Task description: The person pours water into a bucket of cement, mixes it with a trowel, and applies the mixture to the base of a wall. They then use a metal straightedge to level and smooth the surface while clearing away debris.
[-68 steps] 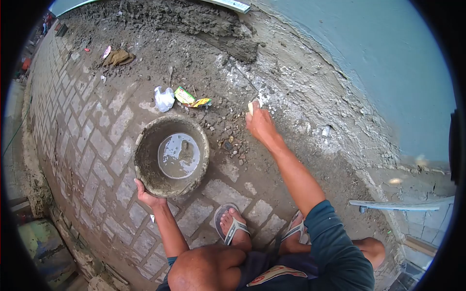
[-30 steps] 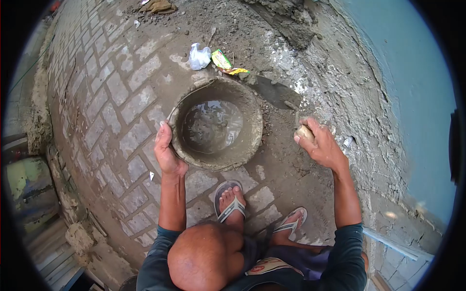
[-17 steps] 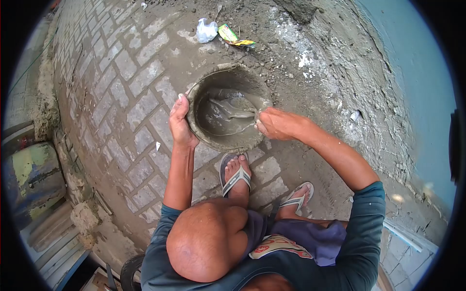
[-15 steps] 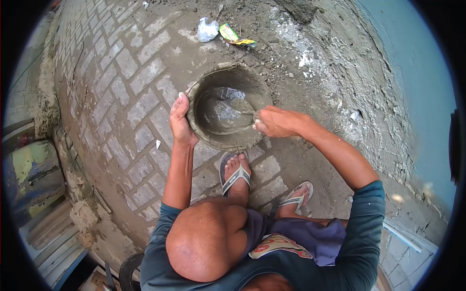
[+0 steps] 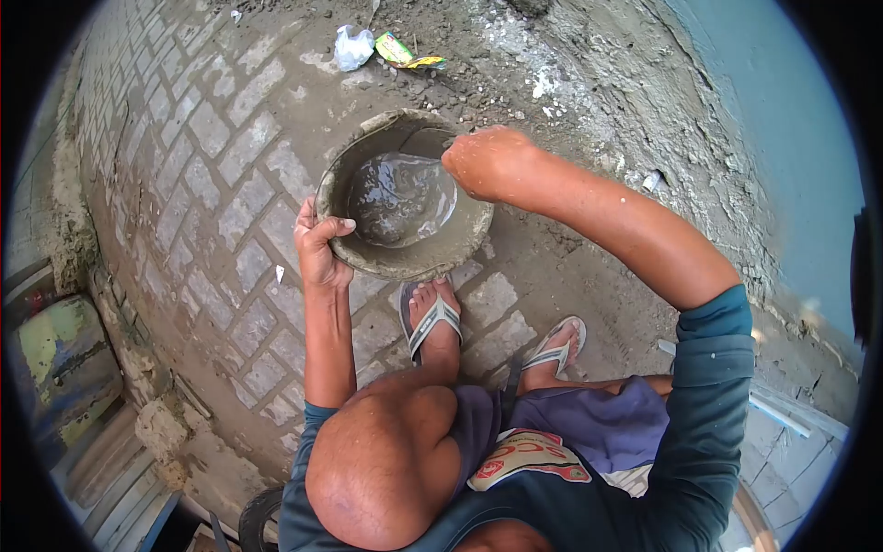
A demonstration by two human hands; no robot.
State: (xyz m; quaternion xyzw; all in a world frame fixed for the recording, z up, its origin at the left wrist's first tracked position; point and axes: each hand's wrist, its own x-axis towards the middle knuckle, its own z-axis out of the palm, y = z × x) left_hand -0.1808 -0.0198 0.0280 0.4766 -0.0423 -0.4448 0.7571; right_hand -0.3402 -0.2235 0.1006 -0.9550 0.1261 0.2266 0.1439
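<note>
A mud-coated bucket (image 5: pixel 409 264) sits on the paving in front of my feet, with wet grey cement mix (image 5: pixel 391 198) swirling inside. My left hand (image 5: pixel 322 244) is closed round the bucket's left rim, thumb over the edge. Over the right side of the bucket, my right hand (image 5: pixel 487 164) is a fist. It grips a trowel, whose blade showed in the mix a moment earlier; now the hand and the mix hide it.
A white plastic bag (image 5: pixel 353 48) and a green-yellow wrapper (image 5: pixel 405 55) lie beyond the bucket. To the right rises a rough, mortar-spattered wall base (image 5: pixel 644 120) below a blue-grey wall (image 5: pixel 782 138). A paint-worn drum (image 5: pixel 64 363) lies at left. My sandalled feet (image 5: pixel 432 317) are close to the bucket.
My right hand has moved up along the bucket's right side, and the trowel blade has gone out of sight. The mix is stirred up. My left thumb now lies over the rim; the bucket appears further left.
</note>
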